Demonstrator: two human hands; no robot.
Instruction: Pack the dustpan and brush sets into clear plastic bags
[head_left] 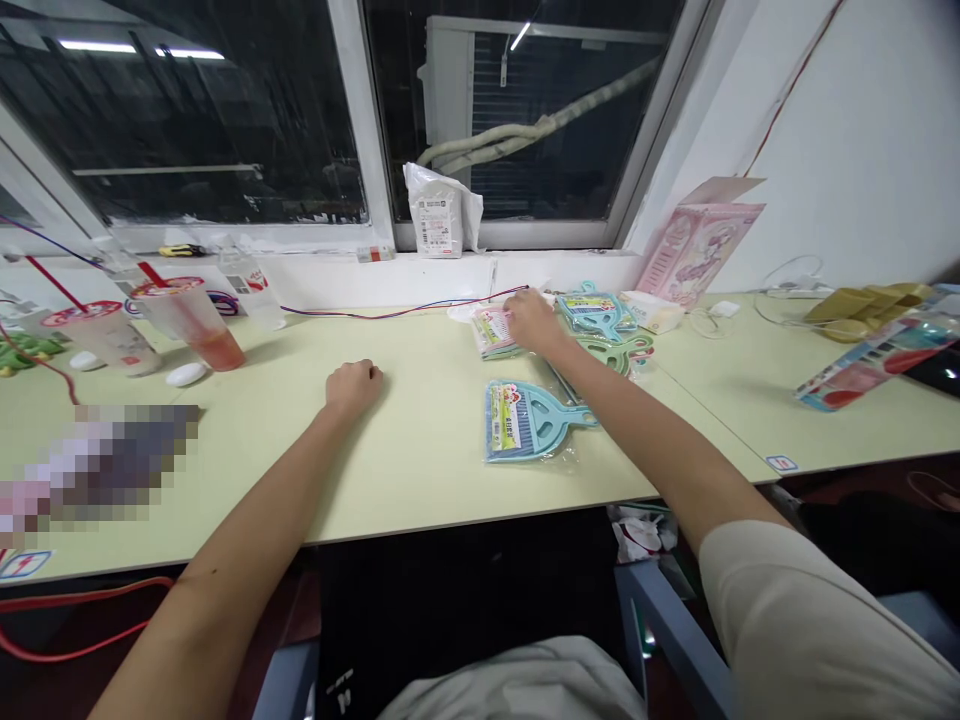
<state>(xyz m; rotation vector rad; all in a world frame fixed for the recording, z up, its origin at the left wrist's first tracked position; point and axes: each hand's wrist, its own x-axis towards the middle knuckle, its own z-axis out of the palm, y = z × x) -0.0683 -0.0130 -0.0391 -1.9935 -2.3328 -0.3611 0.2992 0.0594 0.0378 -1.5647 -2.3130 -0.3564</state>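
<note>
My left hand (354,388) rests on the table in a loose fist, apart from the packages, and nothing shows in it. Reaching across the table, my right hand (534,318) has its fingers curled at the right side of a packaged dustpan set (495,332) with a pink label; the fingertips are partly hidden. Close to the right wrist lie a blue dustpan set (598,312) and a green dustpan (611,354), both in clear wrap. Nearer the front edge is another blue dustpan and brush set (536,420), its handle end beside my right forearm.
Drink cups (196,325) with red straws and a clear bottle (251,290) stand at the left. A pink box (697,245) leans by the wall. A wrapped parcel (441,215) sits on the windowsill. At the right are a patterned carton (874,360) and brown trays (862,305).
</note>
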